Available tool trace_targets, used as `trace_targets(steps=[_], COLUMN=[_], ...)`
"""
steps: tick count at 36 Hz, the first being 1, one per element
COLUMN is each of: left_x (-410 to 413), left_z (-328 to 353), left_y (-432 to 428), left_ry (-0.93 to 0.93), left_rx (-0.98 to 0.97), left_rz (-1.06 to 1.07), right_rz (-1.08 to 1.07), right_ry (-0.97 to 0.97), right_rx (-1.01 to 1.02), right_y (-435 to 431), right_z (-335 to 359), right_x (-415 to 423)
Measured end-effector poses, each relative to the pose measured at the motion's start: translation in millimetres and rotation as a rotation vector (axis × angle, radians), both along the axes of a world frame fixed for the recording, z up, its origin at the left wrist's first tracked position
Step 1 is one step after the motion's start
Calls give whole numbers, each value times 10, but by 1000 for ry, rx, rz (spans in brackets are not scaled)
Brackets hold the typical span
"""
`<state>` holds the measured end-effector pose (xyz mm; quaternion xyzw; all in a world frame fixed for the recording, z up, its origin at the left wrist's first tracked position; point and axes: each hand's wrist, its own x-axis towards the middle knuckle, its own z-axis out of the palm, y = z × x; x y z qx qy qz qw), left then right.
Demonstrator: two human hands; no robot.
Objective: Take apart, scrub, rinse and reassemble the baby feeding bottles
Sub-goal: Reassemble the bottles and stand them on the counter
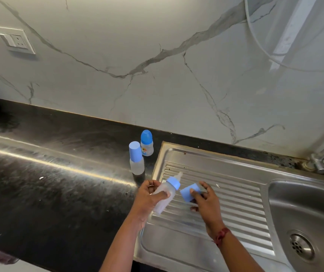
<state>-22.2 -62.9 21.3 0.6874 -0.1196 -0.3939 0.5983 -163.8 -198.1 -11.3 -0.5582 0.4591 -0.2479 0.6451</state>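
My left hand grips a clear baby bottle tilted over the steel drainboard; its light blue collar and teat point up and right. My right hand holds the bottle's light blue cap, off the bottle and just right of the collar. Two other bottles stand upright on the black counter left of the drainboard: a tall one with a light blue cap and a shorter one with a darker blue cap.
The sink basin with its drain lies at the right, with a tap behind it. Black counter stretches left. A marble wall with a socket stands behind.
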Motion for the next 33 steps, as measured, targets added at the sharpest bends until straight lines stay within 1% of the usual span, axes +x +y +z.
trace_targets(steps=[3,5,10,14,20,29,33], left_x=[-54,-106,-269,-374,-492,-624,-678], left_z=[-26,-39,-24,-16,-10,3,7], left_y=[-34,-82,-197,-258,-319,-423,-471], left_ry=[-25,-42,-47,-26,-44,-24,-21], left_rx=[-19,-29,-54,-56,-49,-45,-51], left_rz=[-34,-57,-85,-102,-117,-45,-41], right_rz=[-67,-100,-218,-248,-199,-146,-132], right_ry=[-111,-170,-254,-289,-271,-253,-253], right_rx=[141,201,290,319,293,256,206], right_y=[-96,-170,-319,-367,-357,-337,-324], right_z=[134,179,186,194,194,222,232], right_x=[-108,-188,-343,-417,-477,-512,-519])
